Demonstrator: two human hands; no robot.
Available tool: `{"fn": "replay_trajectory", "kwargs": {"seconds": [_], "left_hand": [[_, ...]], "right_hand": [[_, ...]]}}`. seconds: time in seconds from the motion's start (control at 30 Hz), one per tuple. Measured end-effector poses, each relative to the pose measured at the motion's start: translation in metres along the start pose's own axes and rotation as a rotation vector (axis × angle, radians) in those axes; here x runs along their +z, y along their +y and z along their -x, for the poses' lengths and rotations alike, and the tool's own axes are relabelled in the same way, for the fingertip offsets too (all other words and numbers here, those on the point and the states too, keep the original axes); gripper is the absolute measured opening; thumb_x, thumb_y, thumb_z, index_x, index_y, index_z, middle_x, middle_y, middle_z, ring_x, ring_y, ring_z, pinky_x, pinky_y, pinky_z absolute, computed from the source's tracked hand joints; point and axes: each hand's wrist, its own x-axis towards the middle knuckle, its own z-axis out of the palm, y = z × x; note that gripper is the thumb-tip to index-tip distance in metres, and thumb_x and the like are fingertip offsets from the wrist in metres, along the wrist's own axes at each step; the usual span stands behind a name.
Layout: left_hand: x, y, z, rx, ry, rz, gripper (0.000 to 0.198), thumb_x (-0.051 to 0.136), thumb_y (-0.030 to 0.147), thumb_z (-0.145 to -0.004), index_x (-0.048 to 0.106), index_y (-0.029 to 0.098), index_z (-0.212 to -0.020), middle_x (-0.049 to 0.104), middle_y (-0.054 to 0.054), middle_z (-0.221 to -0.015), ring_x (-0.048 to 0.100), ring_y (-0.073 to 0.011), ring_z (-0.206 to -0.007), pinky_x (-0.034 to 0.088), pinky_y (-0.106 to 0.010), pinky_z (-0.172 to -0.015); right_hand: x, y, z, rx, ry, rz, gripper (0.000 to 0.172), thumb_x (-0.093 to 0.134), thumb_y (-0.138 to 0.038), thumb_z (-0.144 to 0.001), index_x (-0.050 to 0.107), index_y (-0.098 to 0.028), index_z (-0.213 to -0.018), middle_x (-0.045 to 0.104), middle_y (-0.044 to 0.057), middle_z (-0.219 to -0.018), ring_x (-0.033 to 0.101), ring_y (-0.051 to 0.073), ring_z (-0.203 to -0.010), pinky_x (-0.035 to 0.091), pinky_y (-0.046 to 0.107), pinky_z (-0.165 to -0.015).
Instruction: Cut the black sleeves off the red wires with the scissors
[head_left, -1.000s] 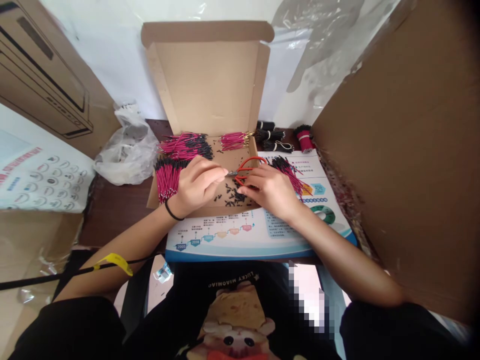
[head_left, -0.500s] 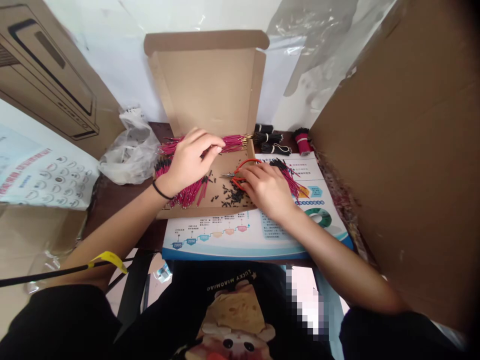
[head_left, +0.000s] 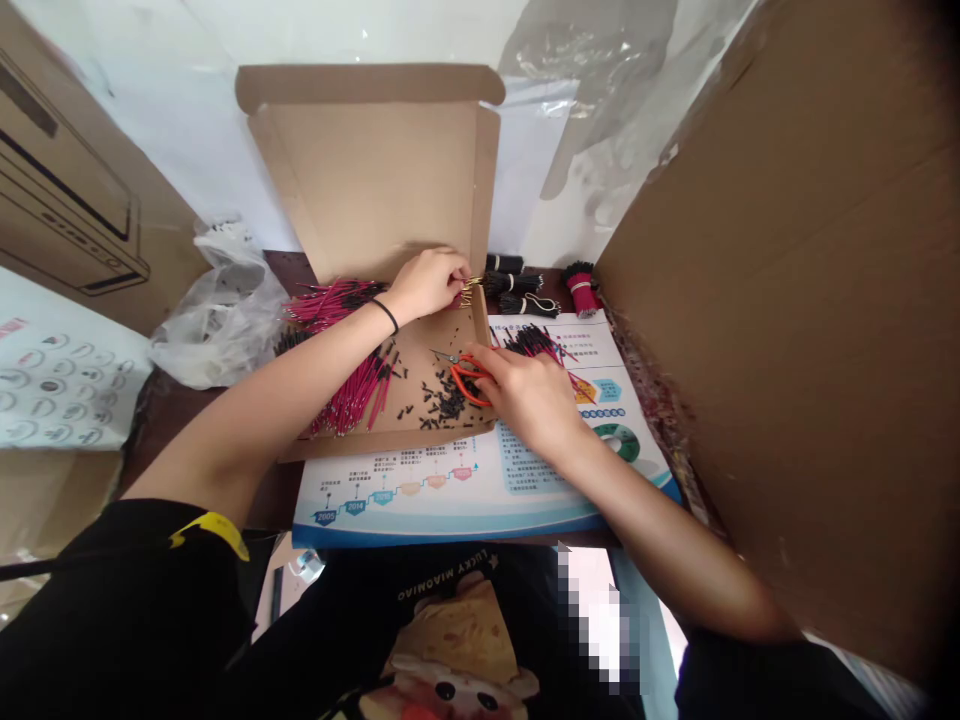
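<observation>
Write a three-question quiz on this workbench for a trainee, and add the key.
1. Multiple choice: what lies under the right hand? A) red-handled scissors B) a soldering iron C) a roll of tape
2. True or false: the crumpled plastic bag lies inside the open cardboard box.
3. Fill in the blank: the left hand holds the red wires at their ____ tips.

Key: 1 A; 2 false, the bag lies beside the box; 3 gold-coloured.
</observation>
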Motion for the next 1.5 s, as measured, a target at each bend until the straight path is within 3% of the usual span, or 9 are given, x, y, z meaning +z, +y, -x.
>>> {"fn": "replay_trajectory", "kwargs": {"seconds": [0.1,0.2,0.33,0.43,0.57,0.77,1.1,1.37,1.5], "left_hand": [[-0.006,-0.001,0.000,0.030,-0.010,0.033,0.021,0.053,0.016,-0.082,0.070,0.015,-0.095,0.068,-0.007,-0.095,0.062,-0.0146,-0.084,0.048,-0.028,-0.083],[-0.025,0.001,0.012,0.043,-0.026,0.006,0.020,0.052,0.020,-0.084,0.070,0.016,-0.093,0.068,-0.007,-0.092,0.062,-0.0149,-0.083,0.048,-0.030,-0.083],[-0.057,0.008,0.045,0.038,-0.056,-0.053,0.020,0.051,0.021,-0.085,0.071,0.016,-0.088,0.068,-0.005,-0.085,0.062,-0.0157,-0.080,0.047,-0.031,-0.082],[-0.070,0.014,0.076,0.039,-0.091,-0.085,0.020,0.051,0.020,-0.084,0.070,0.018,-0.083,0.067,-0.004,-0.083,0.061,-0.0162,-0.078,0.048,-0.032,-0.081],[-0.067,0.016,0.110,-0.017,-0.143,-0.209,0.021,0.048,0.016,-0.081,0.068,0.019,-0.075,0.066,-0.005,-0.081,0.061,-0.0193,-0.083,0.048,-0.033,-0.078],[-0.053,0.010,0.127,-0.022,-0.298,-0.202,0.018,0.048,0.019,-0.082,0.065,0.019,-0.077,0.063,-0.005,-0.083,0.060,-0.0186,-0.080,0.048,-0.033,-0.076],[-0.047,0.015,0.131,-0.089,-0.223,-0.289,0.019,0.053,0.022,-0.082,0.064,0.014,-0.069,0.059,-0.010,-0.083,0.059,-0.0227,-0.083,0.050,-0.036,-0.078],[-0.050,0.034,0.136,-0.157,-0.210,-0.497,0.023,0.048,0.021,-0.080,0.067,0.012,-0.069,0.064,-0.014,-0.086,0.061,-0.0311,-0.088,0.051,-0.038,-0.062],[-0.046,0.034,0.134,-0.186,-0.182,-0.478,0.020,0.052,0.021,-0.076,0.066,0.013,-0.065,0.064,-0.014,-0.083,0.062,-0.0277,-0.081,0.052,-0.036,-0.062]], "right_hand": [[0.000,0.000,0.001,-0.012,-0.007,-0.019,0.044,0.046,-0.021,-0.088,0.056,-0.024,-0.130,0.072,0.006,-0.106,0.064,0.019,-0.068,0.039,0.035,-0.058],[0.000,0.000,0.000,-0.009,-0.044,-0.091,0.046,0.045,-0.024,-0.088,0.053,-0.021,-0.133,0.069,0.008,-0.112,0.065,0.020,-0.073,0.041,0.034,-0.059],[-0.002,0.000,-0.003,0.036,-0.110,-0.163,0.047,0.042,-0.027,-0.088,0.051,-0.017,-0.133,0.066,0.012,-0.116,0.065,0.021,-0.081,0.042,0.033,-0.060],[-0.004,-0.001,-0.005,0.085,-0.142,-0.136,0.038,0.042,-0.028,-0.088,0.057,-0.018,-0.121,0.070,0.011,-0.102,0.065,0.021,-0.076,0.037,0.032,-0.056],[0.000,0.000,-0.006,0.095,-0.156,-0.049,0.030,0.046,-0.039,-0.088,0.059,-0.020,-0.106,0.071,0.008,-0.080,0.063,0.021,-0.065,0.026,0.030,-0.050],[0.006,0.002,-0.006,0.039,-0.134,-0.026,0.027,0.045,-0.037,-0.090,0.058,-0.021,-0.107,0.073,0.009,-0.091,0.064,0.020,-0.066,0.023,0.030,-0.049],[0.006,0.004,-0.005,0.004,-0.128,-0.022,0.026,0.043,-0.037,-0.091,0.058,-0.020,-0.105,0.072,0.009,-0.089,0.064,0.020,-0.066,0.022,0.030,-0.049],[0.004,0.003,-0.005,0.001,-0.147,-0.017,0.028,0.043,-0.036,-0.091,0.057,-0.019,-0.109,0.072,0.010,-0.092,0.064,0.020,-0.067,0.022,0.030,-0.049],[0.004,0.004,-0.005,-0.003,-0.141,-0.020,0.030,0.044,-0.035,-0.091,0.057,-0.019,-0.112,0.072,0.010,-0.091,0.064,0.020,-0.068,0.025,0.030,-0.049]]}}
